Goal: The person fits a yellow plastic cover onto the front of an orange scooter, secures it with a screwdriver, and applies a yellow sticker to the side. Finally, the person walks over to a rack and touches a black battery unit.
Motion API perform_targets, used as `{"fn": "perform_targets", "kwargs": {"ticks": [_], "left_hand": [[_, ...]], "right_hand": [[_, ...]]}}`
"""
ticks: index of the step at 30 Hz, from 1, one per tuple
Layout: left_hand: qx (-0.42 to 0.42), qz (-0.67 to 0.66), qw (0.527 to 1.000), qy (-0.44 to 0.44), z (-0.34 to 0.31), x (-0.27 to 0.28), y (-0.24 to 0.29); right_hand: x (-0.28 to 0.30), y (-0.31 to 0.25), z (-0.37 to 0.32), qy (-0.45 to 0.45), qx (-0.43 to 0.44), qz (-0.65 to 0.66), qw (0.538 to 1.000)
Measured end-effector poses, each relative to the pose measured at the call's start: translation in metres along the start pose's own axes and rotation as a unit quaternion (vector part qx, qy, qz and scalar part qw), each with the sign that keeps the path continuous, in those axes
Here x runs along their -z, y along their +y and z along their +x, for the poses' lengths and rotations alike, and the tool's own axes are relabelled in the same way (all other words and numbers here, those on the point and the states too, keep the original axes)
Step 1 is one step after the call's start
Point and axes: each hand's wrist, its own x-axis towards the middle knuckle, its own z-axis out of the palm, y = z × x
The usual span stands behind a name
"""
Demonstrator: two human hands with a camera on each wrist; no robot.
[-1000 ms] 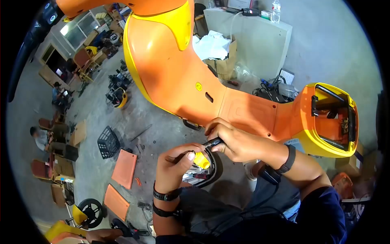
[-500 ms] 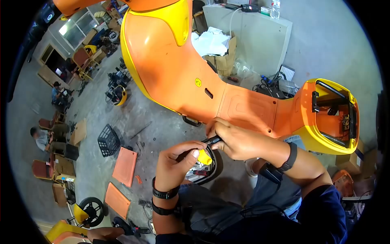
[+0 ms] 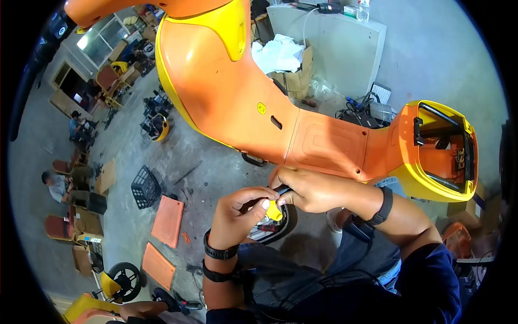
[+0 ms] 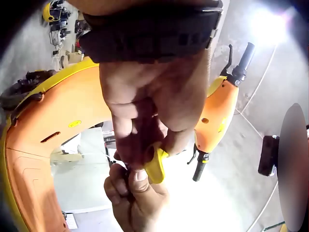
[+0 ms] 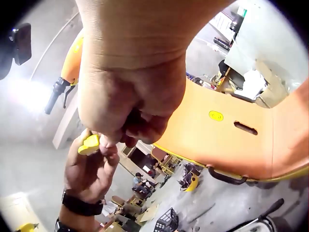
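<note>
In the head view my left hand (image 3: 237, 216) pinches a small yellow plastic piece (image 3: 274, 211) between thumb and fingers. My right hand (image 3: 310, 189) meets it from the other side, gripping a slim black part (image 3: 282, 189) that is mostly hidden by the fingers. The left wrist view shows the yellow piece (image 4: 156, 166) with a flared end sticking out beside the right thumb. From the right wrist, the yellow piece (image 5: 89, 145) lies against the left fingers, and both hands' fingertips come together there. What the black part is, I cannot tell.
An orange and yellow scooter body (image 3: 237, 102) stretches across in front of the hands. Below the hands lies a black-rimmed container with a red-handled tool (image 3: 266, 228). On the floor are orange panels (image 3: 168, 221) and a black basket (image 3: 145, 187). People sit farther left.
The hands have drawn closer together, and less of the black part shows between them. The yellow piece has turned slightly and stays pinched in the left hand.
</note>
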Motion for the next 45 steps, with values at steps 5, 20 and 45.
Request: {"fn": "perform_targets", "kwargs": {"ticks": [5,20,45], "left_hand": [[-0.01,-0.06,0.998,0.015,0.002,0.006,-0.005],[0.019,-0.127,0.991,0.035,0.003,0.014,-0.02],[-0.139,-0.533,0.833,0.045,0.133,-0.005,0.064]], "right_hand": [[0.001,-0.002,0.0,0.005,-0.005,0.027,1.0],[0.01,0.005,0.0,0.011,-0.002,-0.003,1.0],[0.11,-0.058,0.069,0.362,0.171,-0.142,0.906]]}}
